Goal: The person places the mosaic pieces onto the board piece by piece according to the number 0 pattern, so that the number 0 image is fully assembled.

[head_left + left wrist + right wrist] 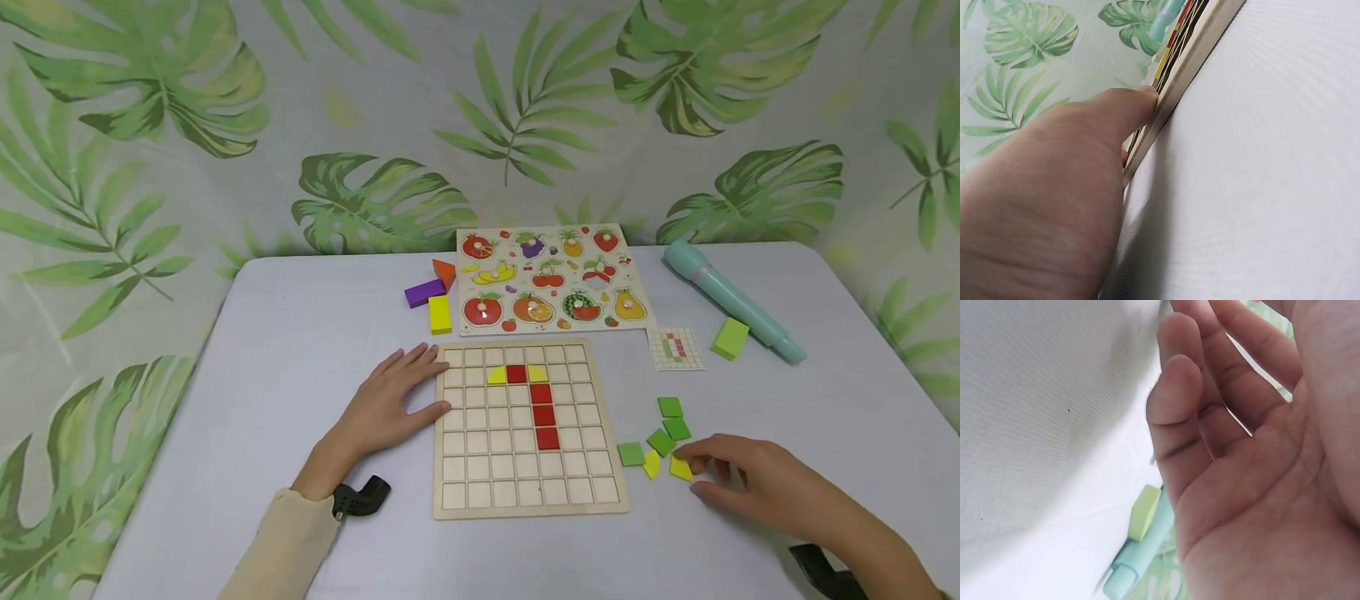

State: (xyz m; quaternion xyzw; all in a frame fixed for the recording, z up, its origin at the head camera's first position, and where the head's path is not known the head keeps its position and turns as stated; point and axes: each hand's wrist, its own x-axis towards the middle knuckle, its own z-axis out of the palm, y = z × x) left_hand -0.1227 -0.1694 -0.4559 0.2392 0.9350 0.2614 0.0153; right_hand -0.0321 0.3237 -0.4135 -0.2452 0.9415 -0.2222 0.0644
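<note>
A wooden grid board (502,492) lies flat on the table. Set in its cells are a red tile (516,374) between two yellow tiles (497,376), and a column of red tiles (543,415) below the right one. My left hand (386,404) rests at the board's left edge, thumb and fingertips touching the rim; the left wrist view shows the thumb (1135,103) against it. To the right of the board, my right hand (757,479) has curled fingers, with forefinger and thumb at a yellow tile (681,468). Beside it lie another yellow tile (652,464) and several green tiles (662,442).
Behind the board lies a fruit peg puzzle (551,292), with purple (425,293), orange (444,272) and yellow (440,315) blocks at its left. A small pattern card (676,348), a green block (730,338) and a teal tube-shaped object (735,302) are at the right.
</note>
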